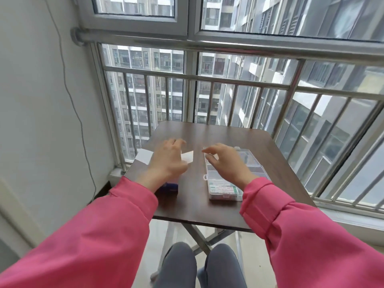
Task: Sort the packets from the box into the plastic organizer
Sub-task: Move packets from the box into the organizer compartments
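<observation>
A blue box [169, 187] stands at the table's left with two white flaps [144, 155] folded open. My left hand [168, 161] hovers over the box's opening between the flaps, blurred, with its fingers loosely bent; no packet shows in it. To the right lies the clear plastic organizer [223, 187], with a green-and-white label or packets showing at its near end. My right hand [225, 163] is spread above the organizer's far half, fingers relaxed and pointing left, holding nothing that I can see. The box's contents are hidden by my left hand.
The small dark wooden folding table [197, 208] stands against a metal window railing [207, 80]. A white wall [41, 100] with a hanging cable is on the left. My knees [199, 265] sit under the table's near edge.
</observation>
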Demonstrator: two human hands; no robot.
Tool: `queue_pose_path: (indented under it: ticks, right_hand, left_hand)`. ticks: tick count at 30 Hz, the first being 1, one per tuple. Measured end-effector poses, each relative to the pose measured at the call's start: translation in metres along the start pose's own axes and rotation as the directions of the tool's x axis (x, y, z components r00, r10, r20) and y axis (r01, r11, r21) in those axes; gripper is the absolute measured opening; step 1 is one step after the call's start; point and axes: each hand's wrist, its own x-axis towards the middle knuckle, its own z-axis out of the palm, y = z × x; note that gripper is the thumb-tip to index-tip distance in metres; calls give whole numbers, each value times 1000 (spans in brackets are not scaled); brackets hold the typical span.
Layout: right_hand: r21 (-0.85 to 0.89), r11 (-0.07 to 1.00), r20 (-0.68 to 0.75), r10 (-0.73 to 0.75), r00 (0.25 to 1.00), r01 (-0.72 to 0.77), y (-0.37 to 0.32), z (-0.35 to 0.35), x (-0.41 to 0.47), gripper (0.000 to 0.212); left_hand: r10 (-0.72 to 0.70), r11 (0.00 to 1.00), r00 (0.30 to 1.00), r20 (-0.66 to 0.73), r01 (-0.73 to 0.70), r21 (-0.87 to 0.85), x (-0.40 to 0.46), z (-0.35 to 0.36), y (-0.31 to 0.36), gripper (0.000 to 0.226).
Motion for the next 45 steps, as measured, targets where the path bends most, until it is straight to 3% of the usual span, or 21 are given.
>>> queue_pose_path:
  ticks: [3,7,12,21,39,45]
  right_hand:
    - [5,997,50,-72,996,72,-18,13,11,27]
    - [-44,993,137,-105,985,112,-37,33,27,23]
    - [-99,993,212,-36,977,59,-50,47,43,12]
    - [-118,993,275,40,961,-7,-54,54,59,14]
    - [-95,994,377,-7,926,46,-53,45,66,10]
    - [-186,978,439,-1,899,92,-58,49,74,12]
  left_hand:
    - [-50,978,984,170,14,209,-1,-11,-36,79]
    - [-45,962,948,314,-44,270,2,-13,-66,92]
    - [7,984,968,252,-52,172,3,-8,-76,74]
    - [11,990,975,221,-42,135,7,-3,-85,77]
    - [-28,975,968,251,-29,219,10,-10,-73,75]
    - [-23,973,969,245,-35,230,10,-11,-72,74]
